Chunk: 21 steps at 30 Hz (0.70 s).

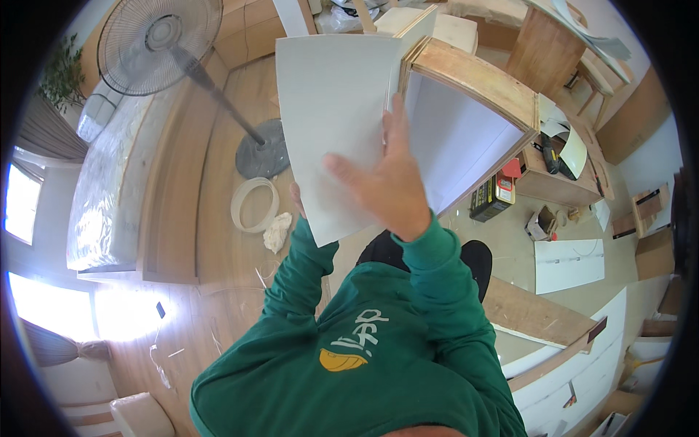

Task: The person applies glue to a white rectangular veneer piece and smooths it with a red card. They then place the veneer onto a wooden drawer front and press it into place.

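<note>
White lettering (360, 332) marks the sweatshirt (408, 320); the right hand (393, 180) spreads over a sheet (333, 98).

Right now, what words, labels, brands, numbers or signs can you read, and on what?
Green top: white lettering above a yellow shape, legible; wording withheld.
Black-and-yellow tin: print too small to read.
White sheet on the floor: small marks, too small to tell if they are text.

1 view: head-worn, left of 2 side-by-side fisheyes. upright, facing steeply down. green sweatshirt (291, 368) very near, at lower edge; right hand (389, 182) close, mid-frame; floor fan (163, 33) farther off, upper left. straight edges bow toward dark round rim.
</note>
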### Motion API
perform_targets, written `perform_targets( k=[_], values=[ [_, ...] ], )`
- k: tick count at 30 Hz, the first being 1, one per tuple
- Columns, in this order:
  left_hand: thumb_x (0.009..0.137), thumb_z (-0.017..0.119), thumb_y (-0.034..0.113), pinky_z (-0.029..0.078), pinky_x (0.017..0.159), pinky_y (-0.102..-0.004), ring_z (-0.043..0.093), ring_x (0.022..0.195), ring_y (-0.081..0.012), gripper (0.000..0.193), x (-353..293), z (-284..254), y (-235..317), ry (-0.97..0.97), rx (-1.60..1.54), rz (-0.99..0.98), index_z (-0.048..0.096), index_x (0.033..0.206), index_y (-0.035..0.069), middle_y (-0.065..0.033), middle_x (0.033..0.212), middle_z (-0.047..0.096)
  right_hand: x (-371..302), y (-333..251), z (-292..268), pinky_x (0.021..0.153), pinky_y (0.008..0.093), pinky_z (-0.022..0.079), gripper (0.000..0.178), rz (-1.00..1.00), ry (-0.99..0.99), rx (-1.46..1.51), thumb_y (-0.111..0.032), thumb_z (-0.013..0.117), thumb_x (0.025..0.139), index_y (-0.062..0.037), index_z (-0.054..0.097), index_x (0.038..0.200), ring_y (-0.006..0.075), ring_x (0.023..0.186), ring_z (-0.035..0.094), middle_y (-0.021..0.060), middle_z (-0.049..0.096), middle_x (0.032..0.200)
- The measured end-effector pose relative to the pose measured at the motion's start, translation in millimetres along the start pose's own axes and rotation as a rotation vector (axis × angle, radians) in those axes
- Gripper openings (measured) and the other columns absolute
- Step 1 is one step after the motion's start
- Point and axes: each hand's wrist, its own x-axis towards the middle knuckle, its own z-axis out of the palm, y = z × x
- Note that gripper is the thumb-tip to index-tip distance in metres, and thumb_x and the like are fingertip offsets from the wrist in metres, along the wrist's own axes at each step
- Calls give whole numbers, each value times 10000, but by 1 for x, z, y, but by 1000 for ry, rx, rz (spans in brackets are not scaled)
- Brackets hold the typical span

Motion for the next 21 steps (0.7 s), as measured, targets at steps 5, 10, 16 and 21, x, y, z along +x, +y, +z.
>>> perform_targets(
  k=[5,10,16,21],
  values=[
    [809,429,773,398,1052,-506,389,1312,-349,954,-7,12,-23,31,-15,36,264,1492,128,-164,1476,345,-2,22,-38,1001,323,411,661,47,-45,4,-121,598,910,108,249,1423,282,1229,505,269,439,1378],
    [850,410,743,420,1033,-499,420,1287,-335,892,-16,36,-38,29,-46,20,284,1481,126,-162,1443,377,-17,38,-58,959,323,442,546,70,-6,-139,-112,539,938,123,335,1388,276,1190,539,268,501,1327],
    [905,376,689,430,1023,-492,434,1276,-323,810,-27,55,-50,134,-23,45,293,1475,121,-168,1430,391,-28,42,-68,961,319,438,517,67,23,-192,-110,518,942,119,361,1378,243,1126,566,248,532,1302],
    [913,368,678,419,1030,-486,426,1283,-320,797,-24,60,-58,127,-96,59,291,1479,121,-169,1436,388,-31,54,-76,939,305,441,495,37,58,-199,-128,511,947,116,393,1362,206,1087,568,214,583,1217]
  ],
)
